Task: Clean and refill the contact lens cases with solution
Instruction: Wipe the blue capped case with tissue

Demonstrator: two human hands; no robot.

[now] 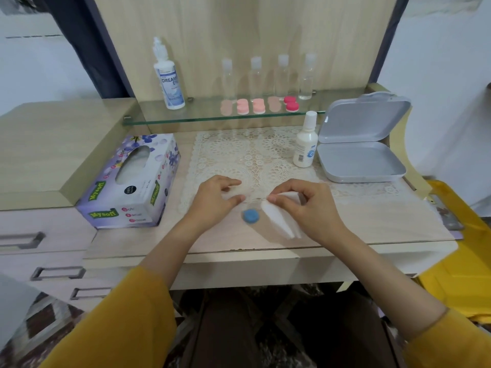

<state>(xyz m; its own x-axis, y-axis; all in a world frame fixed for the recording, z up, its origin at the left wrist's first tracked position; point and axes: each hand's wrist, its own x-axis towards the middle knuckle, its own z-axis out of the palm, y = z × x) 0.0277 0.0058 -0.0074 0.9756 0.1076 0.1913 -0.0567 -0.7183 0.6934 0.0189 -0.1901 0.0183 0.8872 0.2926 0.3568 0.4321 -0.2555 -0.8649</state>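
Between both hands [212, 199] lies blue cap [250, 215]

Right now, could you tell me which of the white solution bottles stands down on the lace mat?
The small white bottle beside the open grey plastic case; the tall white bottle stands up on the glass shelf.

Bright even indoor light, soft shadows; slight motion blur, wide-angle bending at edges

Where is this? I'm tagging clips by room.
Probably a home dressing table or vanity: wooden drawers, a glass shelf with bottles and lens cases, a lace mat, and a tissue box.
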